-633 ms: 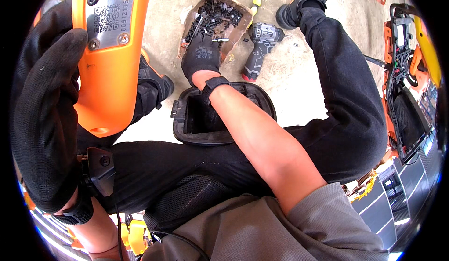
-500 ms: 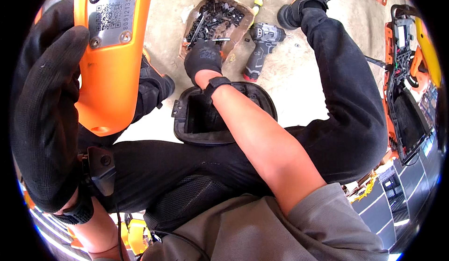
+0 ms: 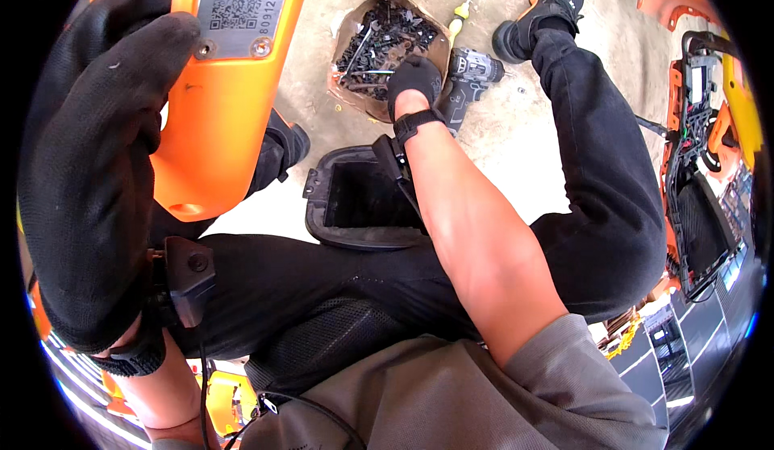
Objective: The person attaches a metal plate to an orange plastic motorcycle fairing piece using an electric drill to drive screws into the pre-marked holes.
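Observation:
My left hand, in a black knit glove, grips a long orange plastic cover and holds it up at the upper left. A metal plate is screwed to the cover's face. My gloved right hand is curled at the right side of an open cardboard box. Its fingertips are hidden beneath the hand, so what they hold cannot be made out. Many small dark screws and fittings fill the box. A thin metal rod lies across them, its right end meeting my right hand.
A grey cordless drill and a yellow-handled screwdriver lie right of the box. An open black plastic housing sits between my legs. At the right stands an orange and black machine frame. A cable hangs by my left wrist.
My right hand has moved rightward, from the box's near left part to its right side, partly covering the drill. The orange cover has shifted slightly right and up in view, still in my left hand.

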Tool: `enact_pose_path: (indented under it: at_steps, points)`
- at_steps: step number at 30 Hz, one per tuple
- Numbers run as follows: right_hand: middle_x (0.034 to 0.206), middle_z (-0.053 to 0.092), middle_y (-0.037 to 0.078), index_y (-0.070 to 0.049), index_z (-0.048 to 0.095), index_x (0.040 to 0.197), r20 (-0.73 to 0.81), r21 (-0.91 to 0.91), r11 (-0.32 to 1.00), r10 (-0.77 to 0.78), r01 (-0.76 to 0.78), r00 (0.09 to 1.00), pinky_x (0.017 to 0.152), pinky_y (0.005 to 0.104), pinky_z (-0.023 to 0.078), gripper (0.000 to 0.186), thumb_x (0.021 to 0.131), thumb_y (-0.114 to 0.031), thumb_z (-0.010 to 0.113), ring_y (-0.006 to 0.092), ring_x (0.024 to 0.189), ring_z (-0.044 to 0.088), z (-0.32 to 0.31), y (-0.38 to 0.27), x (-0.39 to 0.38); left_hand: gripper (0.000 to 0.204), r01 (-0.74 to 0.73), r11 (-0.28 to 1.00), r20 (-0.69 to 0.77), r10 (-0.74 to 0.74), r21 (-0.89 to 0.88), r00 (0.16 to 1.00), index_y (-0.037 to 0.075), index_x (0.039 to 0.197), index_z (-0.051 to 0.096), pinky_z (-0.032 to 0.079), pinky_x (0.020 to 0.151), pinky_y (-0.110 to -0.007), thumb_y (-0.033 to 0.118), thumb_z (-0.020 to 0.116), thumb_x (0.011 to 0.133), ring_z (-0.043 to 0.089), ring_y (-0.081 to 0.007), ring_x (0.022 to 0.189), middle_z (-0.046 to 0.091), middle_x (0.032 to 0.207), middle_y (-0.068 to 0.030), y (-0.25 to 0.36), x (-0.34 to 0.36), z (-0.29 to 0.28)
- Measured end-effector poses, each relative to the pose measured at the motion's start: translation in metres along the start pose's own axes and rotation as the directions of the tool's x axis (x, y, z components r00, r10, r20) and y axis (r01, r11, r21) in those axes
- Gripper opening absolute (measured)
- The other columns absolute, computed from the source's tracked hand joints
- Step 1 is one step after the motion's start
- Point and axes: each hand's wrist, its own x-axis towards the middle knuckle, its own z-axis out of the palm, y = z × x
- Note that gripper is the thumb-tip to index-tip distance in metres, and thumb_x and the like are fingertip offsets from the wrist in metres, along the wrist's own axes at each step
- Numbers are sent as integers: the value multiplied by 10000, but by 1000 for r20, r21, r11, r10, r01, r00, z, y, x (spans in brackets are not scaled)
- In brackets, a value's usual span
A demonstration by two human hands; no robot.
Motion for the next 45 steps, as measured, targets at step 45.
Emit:
enact_pose_path:
  at_steps: [45]
  points:
    - [1193, 686, 137, -34, 591, 1276, 644, 730, 271, -583, -628, 496, 820, 296, 592, 280, 1000, -78, 589, 183, 978, 695, -76, -54, 14, 254, -192, 878, -35, 230, 439, 973, -37, 1105, 681, 384, 622, -185, 138, 597, 941, 504, -52, 738, 652, 1204, -72, 28, -6, 22]
